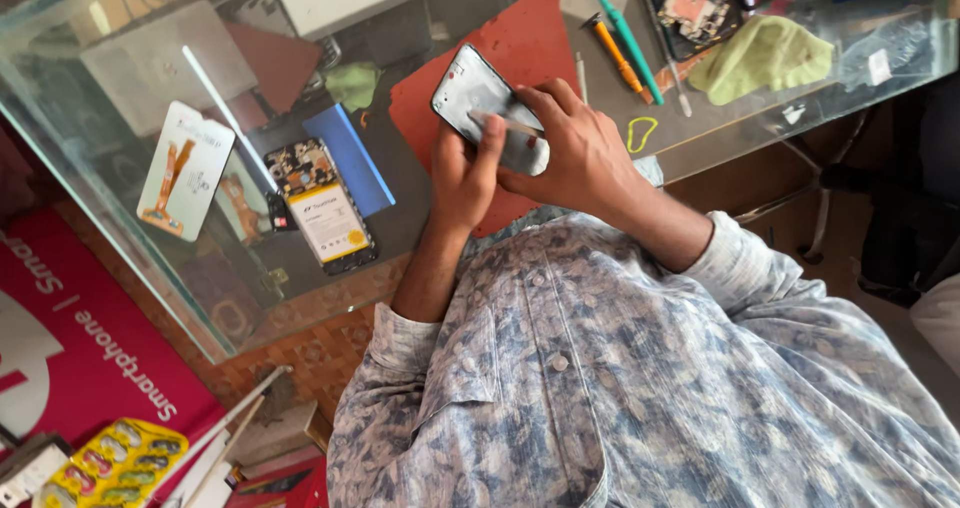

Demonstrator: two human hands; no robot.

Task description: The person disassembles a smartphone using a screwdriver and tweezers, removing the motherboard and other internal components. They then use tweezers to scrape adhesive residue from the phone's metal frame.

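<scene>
The left hand is closed around the lower edge of a silver-grey, round-cornered phone back panel. Its thumb lies across the face and its fingers are hidden underneath, so the panel is held tilted just above the counter rather than resting on it. The right hand comes over from the other side with its fingers curled. The fingertips press on the panel's near end and seem to pinch a thin pale strip or sliver against the surface; whether this is a tool or a piece of film is too small to tell. The step in hand looks like working along the panel's face or edge, peeling or scraping something off it. Any further stroke would need the left grip to stay firm and the right fingertips to keep low, even pressure so the thin shell does not flex. Directly below the panel lies a red mat on the glass counter top. To the left of the mat lies a flat blue card, then an opened phone with its white-labelled battery showing, and a white packet with an orange flex part. Beyond the hands lie an orange-handled screwdriver, a teal-handled tool and a crumpled yellow-green cloth.
</scene>
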